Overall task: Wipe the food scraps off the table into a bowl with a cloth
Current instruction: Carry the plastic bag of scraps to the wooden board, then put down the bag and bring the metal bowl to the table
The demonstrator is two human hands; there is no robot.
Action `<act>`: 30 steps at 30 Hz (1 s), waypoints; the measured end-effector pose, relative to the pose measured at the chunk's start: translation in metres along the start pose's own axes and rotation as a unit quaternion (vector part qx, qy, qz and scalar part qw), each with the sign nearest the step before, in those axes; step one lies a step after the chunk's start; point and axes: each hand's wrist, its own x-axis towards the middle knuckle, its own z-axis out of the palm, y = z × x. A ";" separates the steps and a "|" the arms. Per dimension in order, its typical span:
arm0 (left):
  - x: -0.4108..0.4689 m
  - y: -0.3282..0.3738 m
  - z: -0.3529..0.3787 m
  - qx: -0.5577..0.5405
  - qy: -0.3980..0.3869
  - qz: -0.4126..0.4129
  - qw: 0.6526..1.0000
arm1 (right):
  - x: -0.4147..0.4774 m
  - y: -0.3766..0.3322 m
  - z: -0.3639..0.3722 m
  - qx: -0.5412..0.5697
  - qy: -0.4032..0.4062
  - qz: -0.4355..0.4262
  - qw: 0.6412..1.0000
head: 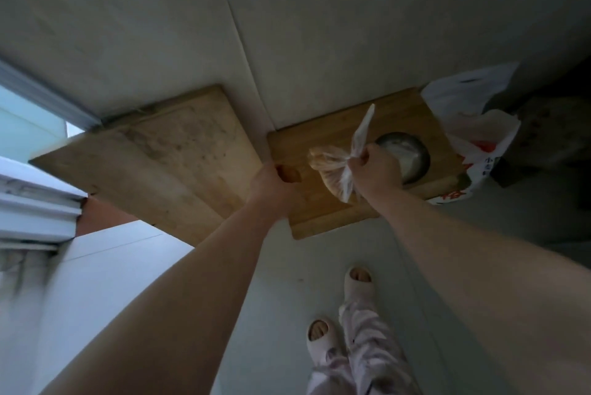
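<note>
Setup, likely; wiping not begun, no cloth in view. Left hand [271, 185] fingers curled at handle hole, bamboo board [323, 215] left edge. Right hand [374, 170] pinches clear bag [329, 170] neck over board centre. Bowl [412, 151] on board's right half. Next: shed bag, find cloth

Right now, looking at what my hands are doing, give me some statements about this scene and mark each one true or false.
1. The right hand pinches a clear plastic bag. True.
2. The left hand holds a cloth. False: it grips the smaller board at its handle hole, and no cloth is in view.
3. A metal bowl sits on the smaller board. True.
4. The white shopping bag lies left of the larger board. False: it lies at the right end of the smaller board.
</note>
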 end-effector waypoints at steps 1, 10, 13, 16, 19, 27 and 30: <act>0.012 0.002 0.004 -0.005 0.000 -0.004 1.000 | 0.014 -0.003 0.004 0.010 -0.002 -0.001 1.000; 0.094 0.024 0.049 0.029 -0.022 -0.014 0.999 | 0.073 0.040 0.019 -0.030 -0.137 0.033 0.990; 0.107 0.028 0.067 0.053 -0.021 0.002 0.998 | 0.075 0.069 0.017 -0.074 -0.139 0.066 0.985; 0.118 0.034 0.085 0.054 -0.031 0.017 0.998 | 0.076 0.092 0.014 -0.088 -0.148 0.094 0.981; 0.129 0.038 0.102 0.055 -0.019 0.036 0.998 | 0.081 0.114 0.012 -0.077 -0.145 0.116 0.980; 0.175 0.027 0.150 0.122 -0.042 0.062 0.990 | 0.094 0.156 0.020 0.030 -0.126 0.201 0.971; 0.184 0.024 0.165 0.190 -0.034 0.065 0.979 | 0.100 0.164 0.024 0.086 -0.090 0.238 0.963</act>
